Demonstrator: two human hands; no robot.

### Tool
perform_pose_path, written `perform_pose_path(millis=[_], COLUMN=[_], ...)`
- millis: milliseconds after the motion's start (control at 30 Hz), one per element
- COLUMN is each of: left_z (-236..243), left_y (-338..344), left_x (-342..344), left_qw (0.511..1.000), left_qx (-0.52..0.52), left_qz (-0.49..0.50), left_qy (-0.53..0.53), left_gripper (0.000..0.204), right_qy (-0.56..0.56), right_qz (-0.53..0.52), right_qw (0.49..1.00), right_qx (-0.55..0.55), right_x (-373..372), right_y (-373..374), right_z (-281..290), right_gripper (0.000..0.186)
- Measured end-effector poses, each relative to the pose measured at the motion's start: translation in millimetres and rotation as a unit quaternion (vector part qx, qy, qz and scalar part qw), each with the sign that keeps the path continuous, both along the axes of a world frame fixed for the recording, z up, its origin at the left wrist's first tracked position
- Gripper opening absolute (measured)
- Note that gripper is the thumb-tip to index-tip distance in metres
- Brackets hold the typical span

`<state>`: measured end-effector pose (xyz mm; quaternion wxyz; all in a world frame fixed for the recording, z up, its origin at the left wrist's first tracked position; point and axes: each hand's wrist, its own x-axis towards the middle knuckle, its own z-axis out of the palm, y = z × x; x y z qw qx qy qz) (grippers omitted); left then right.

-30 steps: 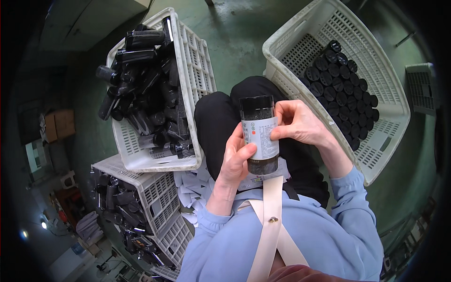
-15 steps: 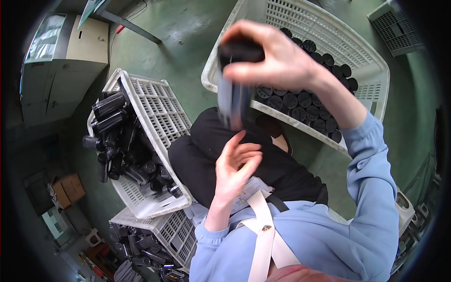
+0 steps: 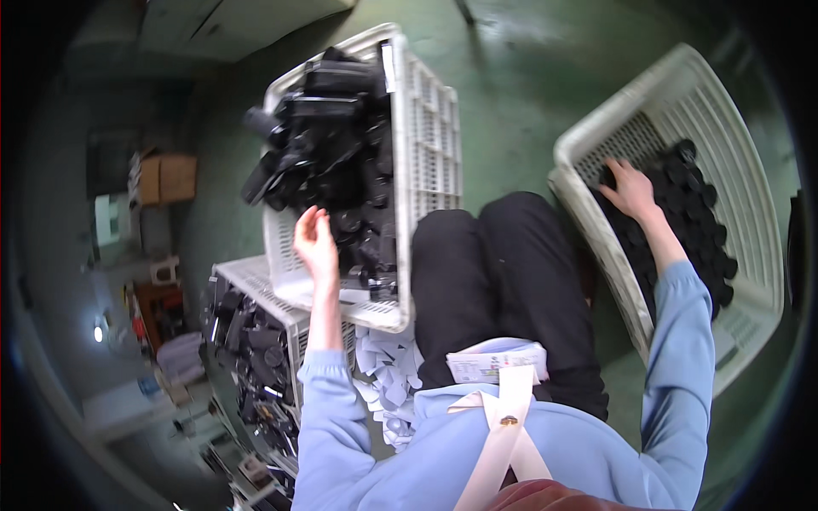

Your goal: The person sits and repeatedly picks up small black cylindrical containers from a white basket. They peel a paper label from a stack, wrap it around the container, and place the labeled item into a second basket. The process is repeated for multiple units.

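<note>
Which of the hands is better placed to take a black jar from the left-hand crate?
Likely the left hand: it is right by the heaped jars, while the right hand is inside the other crate.

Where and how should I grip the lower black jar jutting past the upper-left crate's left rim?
Probably by the outer end of the black jar, left hand coming from the left: that end juts past the upper-left crate, away from the pile, and the round body lies slantwise, inviting a crosswise grip.
</note>
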<state>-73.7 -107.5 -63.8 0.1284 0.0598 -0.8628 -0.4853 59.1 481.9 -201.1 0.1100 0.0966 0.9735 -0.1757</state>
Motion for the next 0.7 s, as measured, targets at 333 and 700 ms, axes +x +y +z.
perform_pose_path(millis=[333,700], left_z=[-24.6,30.6], left_y=[48.9,31.9], left_x=[-119.8,-116.5], left_qw=[0.92,0.952], left_qx=[-0.32,-0.272], left_qz=[-0.018,-0.01], left_qy=[0.225,0.138], left_gripper=[0.064,0.062], right_qy=[0.209,0.104], right_qz=[0.021,0.272], right_qw=[0.977,0.939], right_qx=[-0.028,-0.185], right_x=[10.6,113.4], right_y=[-52.3,-238.9], right_z=[171.3,234.0], right_gripper=[0.043,0.057])
